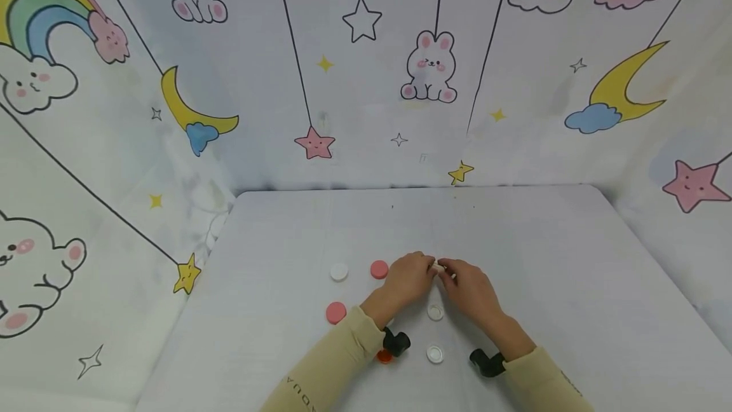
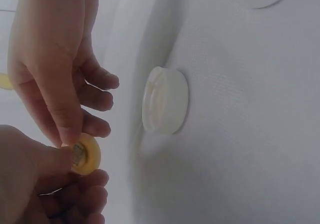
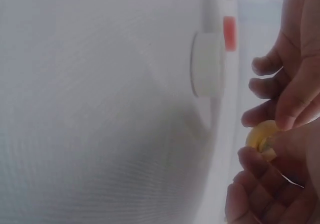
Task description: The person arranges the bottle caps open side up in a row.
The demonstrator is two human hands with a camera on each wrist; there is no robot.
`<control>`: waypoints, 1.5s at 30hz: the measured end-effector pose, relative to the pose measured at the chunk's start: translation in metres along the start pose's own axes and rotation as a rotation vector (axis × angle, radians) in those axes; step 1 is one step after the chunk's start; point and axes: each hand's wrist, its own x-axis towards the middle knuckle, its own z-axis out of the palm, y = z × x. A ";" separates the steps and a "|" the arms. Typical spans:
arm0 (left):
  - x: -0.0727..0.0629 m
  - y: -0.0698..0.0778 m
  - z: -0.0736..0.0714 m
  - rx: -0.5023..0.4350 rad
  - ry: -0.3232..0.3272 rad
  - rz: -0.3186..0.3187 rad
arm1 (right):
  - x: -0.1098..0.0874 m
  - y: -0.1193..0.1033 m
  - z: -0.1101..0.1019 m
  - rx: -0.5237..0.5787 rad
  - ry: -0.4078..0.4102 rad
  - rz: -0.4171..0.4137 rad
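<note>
Held up over the table, close to its middle, is a small round yellow cap-like piece [image 2: 91, 154] with a greyish patch inside it. The thumb and fingers of my left hand [image 1: 408, 280] pinch one side. My right hand [image 1: 471, 290] grips the opposite side with its thumb and fingertips. In the head view the fingers cover most of the piece. Just below the hands lies a white cap [image 1: 435, 312], which also stands out in the left wrist view. A red cap [image 1: 379, 269] sits left of my left hand.
A white cap [image 1: 338, 272] and a pinkish-red cap [image 1: 335, 313] lie further left. Nearer to me are another white cap [image 1: 435, 354] and an orange-red cap [image 1: 385, 357] partly behind the left wrist camera [image 1: 396, 342]. A patterned cloth wall [image 1: 366, 94] rises behind the table.
</note>
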 end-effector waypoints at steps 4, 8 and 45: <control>0.002 -0.001 0.003 -0.036 0.009 -0.029 | -0.001 0.001 -0.001 0.021 0.031 -0.018; 0.006 -0.002 0.005 -0.123 0.022 -0.076 | -0.002 0.001 -0.001 0.056 0.060 -0.058; 0.005 0.000 0.016 -0.113 -0.051 -0.066 | -0.002 0.009 0.005 -0.016 -0.021 0.005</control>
